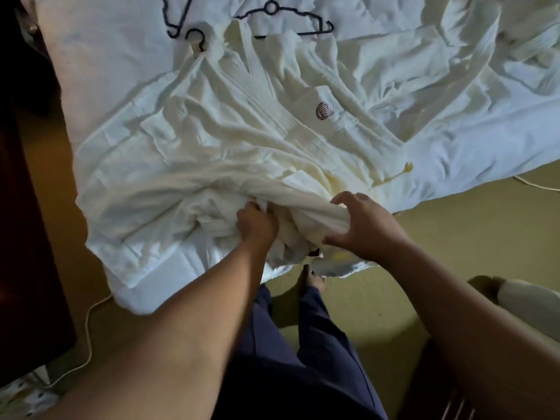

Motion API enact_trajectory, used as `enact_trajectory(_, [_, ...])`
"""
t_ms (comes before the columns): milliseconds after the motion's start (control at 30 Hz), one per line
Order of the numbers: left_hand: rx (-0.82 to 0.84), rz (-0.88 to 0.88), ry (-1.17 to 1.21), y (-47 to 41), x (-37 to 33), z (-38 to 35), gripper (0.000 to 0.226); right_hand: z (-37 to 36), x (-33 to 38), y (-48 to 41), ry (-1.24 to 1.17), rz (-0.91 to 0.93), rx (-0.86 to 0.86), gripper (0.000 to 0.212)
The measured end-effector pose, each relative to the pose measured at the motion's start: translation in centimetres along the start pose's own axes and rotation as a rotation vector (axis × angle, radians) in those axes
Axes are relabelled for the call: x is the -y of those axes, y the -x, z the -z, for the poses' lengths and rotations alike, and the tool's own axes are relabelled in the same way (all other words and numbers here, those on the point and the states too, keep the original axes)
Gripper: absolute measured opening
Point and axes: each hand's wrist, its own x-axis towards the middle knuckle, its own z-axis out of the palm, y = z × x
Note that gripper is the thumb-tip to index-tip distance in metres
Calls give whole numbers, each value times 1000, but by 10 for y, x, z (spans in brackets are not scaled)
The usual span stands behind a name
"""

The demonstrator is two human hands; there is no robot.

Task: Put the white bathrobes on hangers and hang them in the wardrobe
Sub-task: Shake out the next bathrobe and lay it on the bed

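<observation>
A white bathrobe with a dark emblem on its chest pocket lies spread and crumpled across the bed. A dark hanger's hook pokes out at the robe's collar end. My left hand grips a bunch of the robe's lower fabric near the bed's edge. My right hand grips a rolled fold of the same fabric just to the right. A second dark hanger lies on the bed beyond the collar. More white robe cloth is heaped at the far right.
The bed's white sheet fills the upper view. Dark wooden furniture stands at the left. A white cable runs over the olive floor at the lower left, another at the right. A white object sits at the right edge.
</observation>
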Motion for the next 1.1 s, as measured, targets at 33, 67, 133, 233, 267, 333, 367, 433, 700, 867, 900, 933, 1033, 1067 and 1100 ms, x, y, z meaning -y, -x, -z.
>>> enact_trajectory(33, [-15, -63, 6, -3, 5, 1, 28, -2, -1, 1, 80, 18, 43, 70])
enact_trajectory(67, [-57, -125, 36, -4, 7, 3, 24, -5, -1, 1, 148, 30, 72, 70])
enact_trajectory(133, [-139, -174, 176, 10, 10, 7, 14, -8, -2, 6, 246, 55, 87, 69])
enact_trajectory(233, [-97, -52, 396, 26, 21, 11, 20, -10, -5, 6, 265, 55, 62, 63])
enact_trajectory(267, [-56, 7, 462, 30, 25, 15, 22, -8, -7, 6, 265, 61, 58, 61])
enact_trajectory(333, [31, 30, 379, 32, 44, 26, 24, -5, -8, 7, 269, 64, 71, 59])
enact_trajectory(367, [68, -11, 218, 33, 54, 36, 19, -3, -8, 7, 279, 66, 73, 58])
enact_trajectory(433, [114, -139, -145, 26, 80, 57, 10, -3, -7, 6, 298, 58, 73, 57])
enact_trajectory(700, [-106, -311, -675, 9, 135, 177, 25, -45, 23, 47, 295, -105, 46, 64])
enact_trajectory(867, [-260, -226, -635, 6, 178, 241, 34, -131, 33, 87, 421, -148, 151, 77])
enact_trajectory(900, [-282, -211, -640, 11, 186, 252, 32, -150, 35, 94, 401, -167, 186, 76])
enact_trajectory(933, [-313, -184, -644, 16, 198, 263, 28, -165, 39, 100, 370, -190, 209, 75])
enact_trajectory(1033, [-437, -31, -578, 28, 228, 295, 19, -187, 51, 110, 368, -213, 252, 71])
enact_trajectory(1067, [-472, 30, -523, 31, 236, 307, 21, -188, 58, 112, 395, -198, 280, 67])
enact_trajectory(1100, [-495, 79, -456, 32, 240, 317, 23, -187, 64, 112, 422, -187, 312, 64])
